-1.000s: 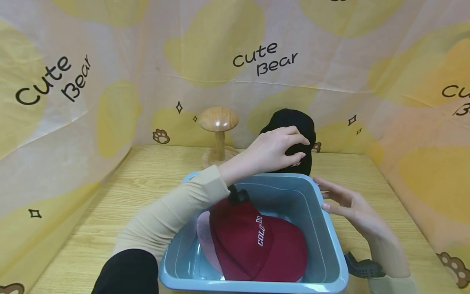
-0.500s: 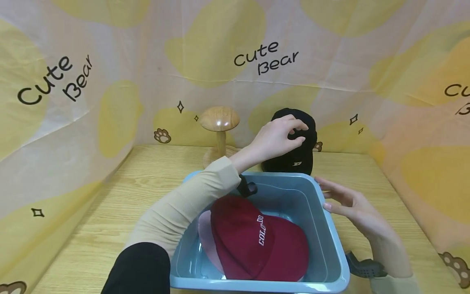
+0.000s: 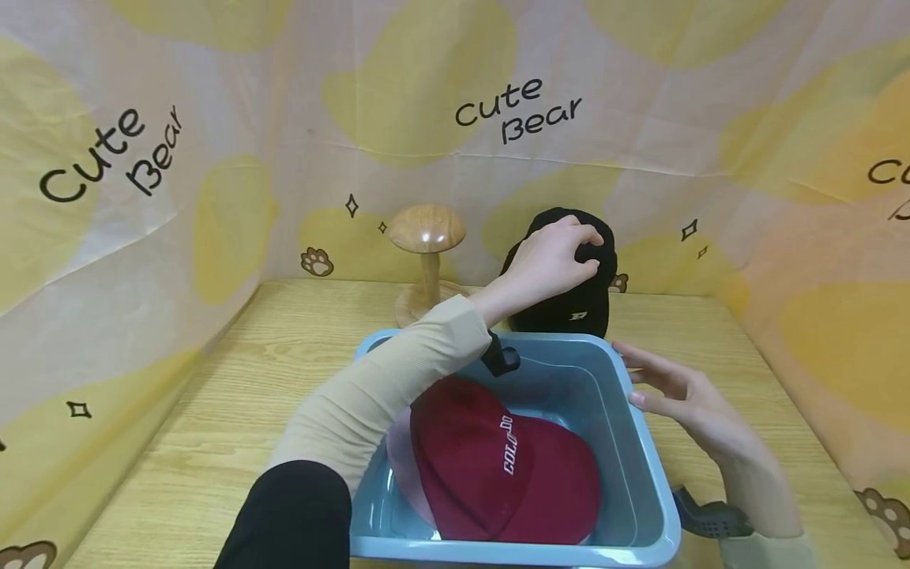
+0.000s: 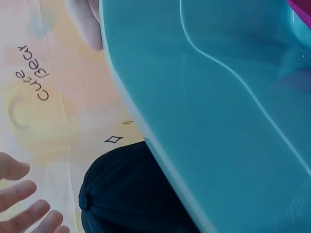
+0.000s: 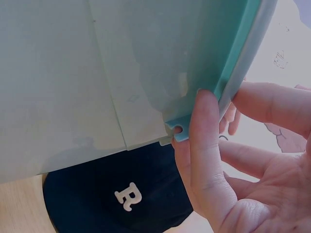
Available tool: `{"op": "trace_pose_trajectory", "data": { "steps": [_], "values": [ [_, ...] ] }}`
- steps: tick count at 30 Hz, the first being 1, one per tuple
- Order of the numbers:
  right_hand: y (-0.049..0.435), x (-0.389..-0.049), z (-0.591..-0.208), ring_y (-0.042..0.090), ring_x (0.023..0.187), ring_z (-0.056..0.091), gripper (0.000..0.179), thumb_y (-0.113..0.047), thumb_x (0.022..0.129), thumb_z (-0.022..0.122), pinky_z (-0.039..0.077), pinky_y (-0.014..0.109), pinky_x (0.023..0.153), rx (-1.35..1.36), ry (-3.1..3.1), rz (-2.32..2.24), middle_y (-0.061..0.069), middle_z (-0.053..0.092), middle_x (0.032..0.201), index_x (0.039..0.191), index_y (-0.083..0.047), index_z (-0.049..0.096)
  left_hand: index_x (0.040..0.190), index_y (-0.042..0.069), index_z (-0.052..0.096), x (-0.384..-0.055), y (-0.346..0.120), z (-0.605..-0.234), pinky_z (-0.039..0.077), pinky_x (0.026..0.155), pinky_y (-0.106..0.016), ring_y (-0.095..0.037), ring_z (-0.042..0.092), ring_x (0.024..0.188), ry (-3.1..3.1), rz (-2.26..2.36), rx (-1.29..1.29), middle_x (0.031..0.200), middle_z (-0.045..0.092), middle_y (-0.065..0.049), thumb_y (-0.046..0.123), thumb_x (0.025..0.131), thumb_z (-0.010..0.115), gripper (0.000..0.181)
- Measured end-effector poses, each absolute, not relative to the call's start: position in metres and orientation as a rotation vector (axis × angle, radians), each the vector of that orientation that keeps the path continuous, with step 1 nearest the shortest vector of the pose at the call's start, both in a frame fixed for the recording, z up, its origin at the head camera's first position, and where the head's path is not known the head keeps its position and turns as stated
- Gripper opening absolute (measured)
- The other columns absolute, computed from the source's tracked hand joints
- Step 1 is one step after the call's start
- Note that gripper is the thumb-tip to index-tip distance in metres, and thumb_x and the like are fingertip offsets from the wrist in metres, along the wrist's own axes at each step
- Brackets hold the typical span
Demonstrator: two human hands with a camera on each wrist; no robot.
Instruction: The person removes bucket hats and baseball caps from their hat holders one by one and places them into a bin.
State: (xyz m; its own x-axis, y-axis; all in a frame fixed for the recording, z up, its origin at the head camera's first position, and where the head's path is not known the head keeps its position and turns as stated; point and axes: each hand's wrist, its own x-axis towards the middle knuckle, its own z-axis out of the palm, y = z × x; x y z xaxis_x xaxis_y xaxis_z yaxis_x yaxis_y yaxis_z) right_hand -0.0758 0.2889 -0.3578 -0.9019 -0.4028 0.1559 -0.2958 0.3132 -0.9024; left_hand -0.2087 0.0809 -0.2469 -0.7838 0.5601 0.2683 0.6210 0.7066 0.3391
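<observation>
A black cap (image 3: 562, 312) with a light letter R (image 5: 129, 196) stands behind the blue plastic basin (image 3: 640, 466). My left hand (image 3: 554, 257) reaches across the basin and overlaps the cap in the head view. In the left wrist view its loosely bent fingers (image 4: 22, 216) are spread beside the cap's crown, apart from it, with nothing held. My right hand (image 3: 678, 403) grips the basin's right rim, thumb and fingers on either side of it near the back corner. Inside the basin lies a dark red cap (image 3: 498, 482) with white lettering, partly hidden by my left sleeve.
A wooden mushroom-shaped hat stand (image 3: 426, 229) rises from the light wood table (image 3: 235, 395) left of the black cap. A patterned cloth (image 3: 398, 95) closes off the back and both sides. Black bands with camera mounts sit at the wrists.
My left hand has risen off the front of the black cap and shifted slightly right, uncovering its light letter. The right hand keeps its grip on the rim; both caps stay put.
</observation>
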Motion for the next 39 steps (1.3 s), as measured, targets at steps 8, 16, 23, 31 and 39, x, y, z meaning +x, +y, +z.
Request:
{"op": "trace_pose_trajectory", "data": {
  "steps": [8, 16, 23, 31, 39],
  "values": [
    [0.289, -0.075, -0.357, 0.012, 0.109, 0.06, 0.055, -0.001, 0.094, 0.052, 0.047, 0.026, 0.087, -0.65, 2.45, -1.66, 0.0, 0.057, 0.133, 0.147, -0.01, 0.038, 0.126, 0.023, 0.062, -0.215, 0.09, -0.249, 0.048, 0.086, -0.025, -0.012, 0.055, 0.108, -2.801, -0.527, -0.917, 0.123, 0.059, 0.005, 0.03, 0.092, 0.061, 0.035],
    [0.29, -0.077, -0.357, 0.012, 0.109, 0.06, 0.056, -0.001, 0.093, 0.051, 0.048, 0.026, 0.087, -0.666, 2.45, -1.661, 0.002, 0.057, 0.134, 0.147, -0.009, 0.038, 0.125, 0.025, 0.063, -0.223, 0.098, -0.251, 0.048, 0.088, -0.026, -0.014, 0.054, 0.114, -2.808, -0.477, -0.853, 0.123, 0.059, 0.005, 0.03, 0.091, 0.062, 0.034],
    [0.29, -0.076, -0.357, 0.011, 0.109, 0.06, 0.056, -0.001, 0.093, 0.052, 0.048, 0.027, 0.087, -0.668, 2.466, -1.653, 0.001, 0.056, 0.135, 0.146, -0.008, 0.039, 0.125, 0.023, 0.062, -0.229, 0.103, -0.252, 0.048, 0.09, -0.027, -0.014, 0.054, 0.113, -2.847, -0.49, -0.82, 0.125, 0.058, 0.003, 0.026, 0.091, 0.061, 0.034],
    [0.29, -0.076, -0.358, 0.011, 0.109, 0.06, 0.056, -0.002, 0.093, 0.052, 0.048, 0.027, 0.086, -0.649, 2.457, -1.659, -0.001, 0.056, 0.134, 0.147, -0.01, 0.039, 0.125, 0.022, 0.062, -0.236, 0.109, -0.251, 0.049, 0.089, -0.029, -0.015, 0.051, 0.115, -2.916, -0.398, -0.781, 0.126, 0.056, 0.003, 0.021, 0.088, 0.064, 0.037],
    [0.292, -0.077, -0.358, 0.012, 0.108, 0.06, 0.056, -0.001, 0.094, 0.052, 0.048, 0.027, 0.086, -0.654, 2.437, -1.672, -0.001, 0.056, 0.134, 0.147, -0.009, 0.037, 0.125, 0.022, 0.062, -0.241, 0.113, -0.25, 0.048, 0.092, -0.031, -0.017, 0.047, 0.114, -2.926, -0.248, -0.832, 0.126, 0.055, 0.002, 0.019, 0.089, 0.061, 0.036]
  ]
}}
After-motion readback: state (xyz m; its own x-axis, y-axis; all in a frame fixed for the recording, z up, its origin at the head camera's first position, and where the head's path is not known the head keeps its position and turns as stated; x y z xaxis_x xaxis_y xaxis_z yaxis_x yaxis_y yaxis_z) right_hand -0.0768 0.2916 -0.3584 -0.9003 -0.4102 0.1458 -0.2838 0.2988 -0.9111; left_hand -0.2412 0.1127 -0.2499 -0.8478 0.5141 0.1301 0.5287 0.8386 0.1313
